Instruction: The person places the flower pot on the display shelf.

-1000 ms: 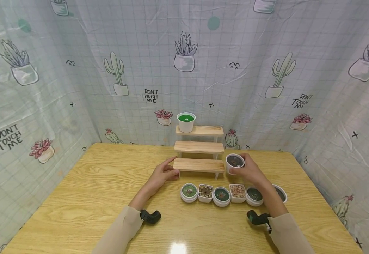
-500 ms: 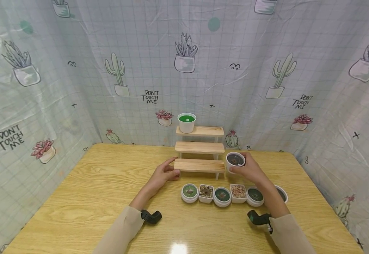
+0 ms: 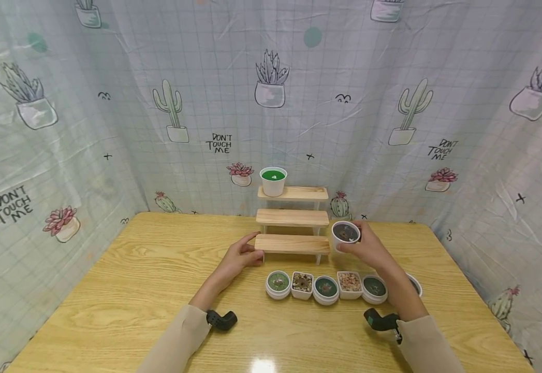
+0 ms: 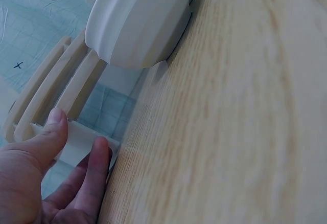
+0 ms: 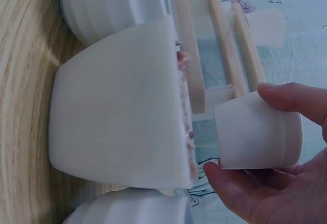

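My right hand [image 3: 368, 247] holds a white round pot [image 3: 345, 233] with dark filling, just right of the lowest step. In the right wrist view, thumb and fingers grip the pot [image 5: 258, 132] by its sides, held off the table. My left hand [image 3: 235, 257] grips the left end of a three-step wooden shelf [image 3: 293, 243]; the left wrist view has its thumb at the lowest board's end and fingers by the white side panel [image 4: 79, 142]. A white pot with a green top [image 3: 273, 182] stands at the left of the top step.
A row of small pots lies before the shelf: a green-topped round pot [image 3: 278, 285], square pots with brown pebbles [image 3: 302, 285] and pink gravel [image 3: 349, 285], and dark round ones [image 3: 326, 289]. The rightmost pot [image 3: 414, 284] is partly behind my right forearm. A printed curtain [image 3: 308, 124] hangs behind.
The pot in my right hand has risen very slightly beside the shelf. My left hand keeps its place on the shelf's left end, and the other pots have not moved.
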Action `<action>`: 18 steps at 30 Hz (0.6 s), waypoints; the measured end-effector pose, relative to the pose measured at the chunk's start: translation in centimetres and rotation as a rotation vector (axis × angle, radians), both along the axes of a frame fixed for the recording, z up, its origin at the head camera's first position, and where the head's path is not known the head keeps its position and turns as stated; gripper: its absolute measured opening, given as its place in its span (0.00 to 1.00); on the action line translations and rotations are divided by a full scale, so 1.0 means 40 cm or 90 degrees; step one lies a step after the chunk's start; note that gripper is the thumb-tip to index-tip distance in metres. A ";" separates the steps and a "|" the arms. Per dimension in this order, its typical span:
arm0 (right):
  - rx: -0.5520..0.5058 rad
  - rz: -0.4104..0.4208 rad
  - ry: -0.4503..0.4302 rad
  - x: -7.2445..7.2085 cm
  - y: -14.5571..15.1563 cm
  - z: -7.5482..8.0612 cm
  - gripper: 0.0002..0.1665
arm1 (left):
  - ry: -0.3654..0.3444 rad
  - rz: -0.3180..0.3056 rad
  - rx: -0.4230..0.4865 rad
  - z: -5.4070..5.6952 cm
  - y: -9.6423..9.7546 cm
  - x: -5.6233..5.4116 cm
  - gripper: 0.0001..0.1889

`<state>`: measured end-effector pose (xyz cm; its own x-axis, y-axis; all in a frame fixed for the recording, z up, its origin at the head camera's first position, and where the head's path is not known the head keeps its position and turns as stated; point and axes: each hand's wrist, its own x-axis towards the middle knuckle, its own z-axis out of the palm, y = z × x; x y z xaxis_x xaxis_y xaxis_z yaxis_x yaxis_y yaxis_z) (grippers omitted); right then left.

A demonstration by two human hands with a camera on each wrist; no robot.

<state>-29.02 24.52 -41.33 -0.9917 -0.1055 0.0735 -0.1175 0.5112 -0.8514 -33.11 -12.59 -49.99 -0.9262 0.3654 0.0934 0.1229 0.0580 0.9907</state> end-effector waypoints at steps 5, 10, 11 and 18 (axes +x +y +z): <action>0.000 0.011 0.007 0.007 -0.001 0.011 0.50 | 0.001 -0.001 0.002 -0.001 0.001 -0.001 0.38; -0.007 0.015 0.012 0.012 -0.004 0.021 0.47 | 0.002 0.001 0.000 -0.002 0.001 -0.002 0.38; -0.010 0.015 0.012 0.013 -0.004 0.024 0.47 | 0.001 0.001 0.001 -0.002 0.002 -0.002 0.38; -0.018 0.020 0.011 0.019 -0.012 0.038 0.48 | 0.000 0.003 0.001 -0.002 0.001 -0.003 0.38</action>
<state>-28.26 24.06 -39.82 -0.9865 -0.1339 0.0946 -0.1482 0.4823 -0.8633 -33.24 -12.53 -50.09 -0.9277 0.3613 0.0939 0.1222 0.0563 0.9909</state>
